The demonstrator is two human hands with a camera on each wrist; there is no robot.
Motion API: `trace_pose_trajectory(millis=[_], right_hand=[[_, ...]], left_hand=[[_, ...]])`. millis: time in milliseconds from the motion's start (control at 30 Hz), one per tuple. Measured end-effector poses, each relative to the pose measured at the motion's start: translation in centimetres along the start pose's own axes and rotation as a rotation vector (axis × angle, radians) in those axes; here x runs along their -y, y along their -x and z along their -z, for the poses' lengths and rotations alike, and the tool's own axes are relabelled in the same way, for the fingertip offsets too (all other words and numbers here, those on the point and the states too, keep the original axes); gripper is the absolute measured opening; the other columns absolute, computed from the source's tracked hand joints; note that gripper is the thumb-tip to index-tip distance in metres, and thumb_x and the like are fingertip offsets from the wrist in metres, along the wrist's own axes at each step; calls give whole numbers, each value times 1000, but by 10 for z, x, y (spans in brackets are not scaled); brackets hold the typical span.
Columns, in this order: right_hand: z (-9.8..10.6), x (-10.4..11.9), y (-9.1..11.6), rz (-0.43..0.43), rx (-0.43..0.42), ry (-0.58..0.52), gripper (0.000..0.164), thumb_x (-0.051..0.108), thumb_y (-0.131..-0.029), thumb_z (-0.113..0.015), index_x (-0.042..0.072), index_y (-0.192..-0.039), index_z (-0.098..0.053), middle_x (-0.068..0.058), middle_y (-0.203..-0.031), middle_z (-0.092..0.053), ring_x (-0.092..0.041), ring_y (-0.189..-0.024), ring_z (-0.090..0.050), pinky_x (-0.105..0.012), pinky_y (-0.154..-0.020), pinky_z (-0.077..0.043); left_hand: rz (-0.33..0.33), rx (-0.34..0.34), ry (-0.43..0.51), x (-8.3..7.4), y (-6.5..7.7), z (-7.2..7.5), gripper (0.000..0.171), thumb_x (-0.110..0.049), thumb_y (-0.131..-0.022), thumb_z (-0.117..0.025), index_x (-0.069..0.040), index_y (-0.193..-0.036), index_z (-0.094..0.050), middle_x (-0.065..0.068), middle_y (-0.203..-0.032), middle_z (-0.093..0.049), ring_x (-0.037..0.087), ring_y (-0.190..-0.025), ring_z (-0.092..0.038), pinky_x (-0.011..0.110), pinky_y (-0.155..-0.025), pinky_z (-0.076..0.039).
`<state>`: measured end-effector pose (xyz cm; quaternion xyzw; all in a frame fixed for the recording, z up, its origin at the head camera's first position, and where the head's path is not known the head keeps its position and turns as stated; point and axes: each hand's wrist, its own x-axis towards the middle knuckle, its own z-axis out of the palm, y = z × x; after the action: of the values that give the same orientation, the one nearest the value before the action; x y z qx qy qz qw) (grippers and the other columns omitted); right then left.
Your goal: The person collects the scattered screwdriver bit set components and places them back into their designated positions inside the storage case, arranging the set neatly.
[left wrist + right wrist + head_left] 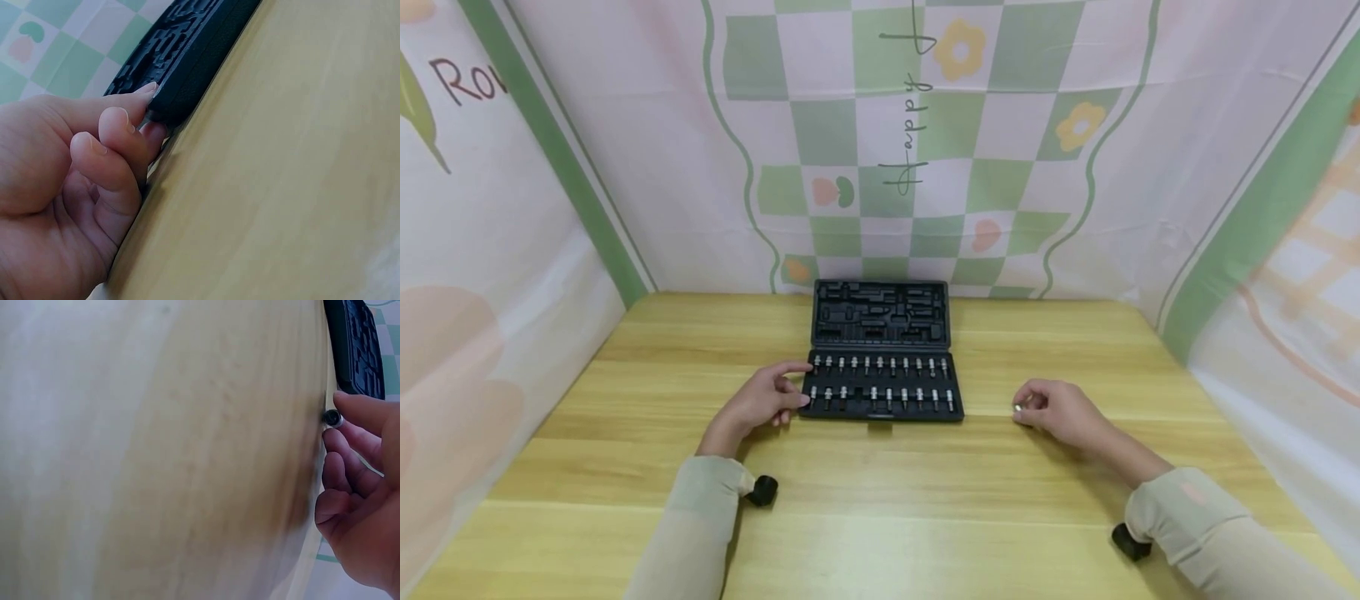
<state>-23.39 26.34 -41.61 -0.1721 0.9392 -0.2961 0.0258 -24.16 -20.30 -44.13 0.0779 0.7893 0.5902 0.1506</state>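
Note:
An open black bit socket case (881, 417) lies on the table, its lid leaning up at the back. Two rows of silver-and-black bit sockets (889, 394) fill the tray, with a gap in the front row left of centre. My left hand (765, 397) holds the case's left edge; in the left wrist view the thumb (125, 106) lies on the rim near the corner and the other fingers curl beside it. Off to the right of the case, my right hand (1056, 410) pinches a small bit socket (333, 418) between thumb and fingertips, its round end showing.
The wooden table (880, 517) reaches back to a checked fabric backdrop (895, 133). More printed cloth hangs along the left and right sides. A small dark device (763, 491) sits at the left cuff, another (1130, 542) at the right cuff.

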Motion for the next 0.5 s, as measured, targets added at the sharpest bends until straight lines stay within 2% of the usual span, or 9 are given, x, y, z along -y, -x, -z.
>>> trace_pose_trajectory(millis=[300, 500], right_hand=[[6, 2, 1, 11, 94, -55, 19, 12, -84, -76, 2, -99, -71, 0, -77, -60, -14, -71, -52, -26, -61, -46], [8, -1, -1, 11, 106, -43, 17, 7, -83, -75, 4, -100, -71, 0, -78, -61, -15, -71, -53, -26, -60, -46]], left_hand=[[4, 1, -5, -1, 0, -1, 58, 0, -93, -63, -7, -146, -42, 17, -89, -64, 16, -50, -52, 27, -45, -45], [11, 1, -9, -3, 0, -1, 58, 4, -93, -61, -2, -146, -41, 20, -89, -63, 17, -50, -52, 27, -45, -45]])
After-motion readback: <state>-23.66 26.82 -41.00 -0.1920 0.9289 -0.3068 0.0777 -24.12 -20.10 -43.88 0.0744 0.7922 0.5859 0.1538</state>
